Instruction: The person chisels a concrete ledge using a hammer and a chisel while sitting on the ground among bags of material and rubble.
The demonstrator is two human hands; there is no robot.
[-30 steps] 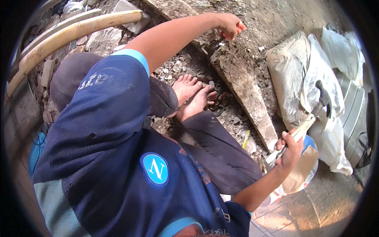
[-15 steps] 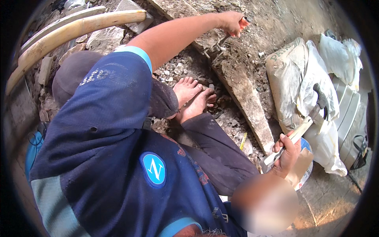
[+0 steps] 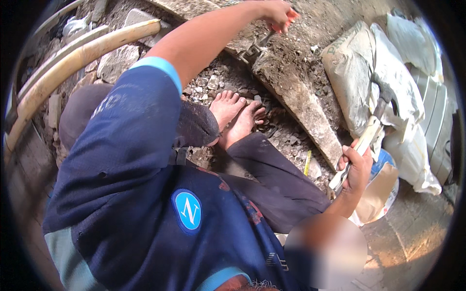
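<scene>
My left hand (image 3: pixel 277 14) is at the far end of my outstretched arm, closed around the orange handle (image 3: pixel 291 17) of a metal tool. The tool's metal part (image 3: pixel 255 51) reaches down to a rough, dirt-covered concrete beam (image 3: pixel 303 104); its exact kind is hard to make out. On the right, my right hand (image 3: pixel 358 167) grips a claw hammer (image 3: pixel 371 127) by its pale handle. The hammer's dark head (image 3: pixel 386 94) points up and away, in front of the white bags. My bare feet (image 3: pixel 235 119) rest on gravel beside the beam.
A paper sack (image 3: pixel 347 72) and white plastic bags (image 3: pixel 398 72) stand at the right. Near my right hand is a bucket-like container (image 3: pixel 391 201) with brown paper. Curved bamboo-like poles (image 3: pixel 97 58) and stone chunks (image 3: pixel 116 60) lie at the far left. A yellow strip (image 3: pixel 307 162) lies by the beam.
The whole view has shifted, with the beam and bags now higher in the picture. My right hand and the hammer sit slightly higher too. Both hands keep their holds.
</scene>
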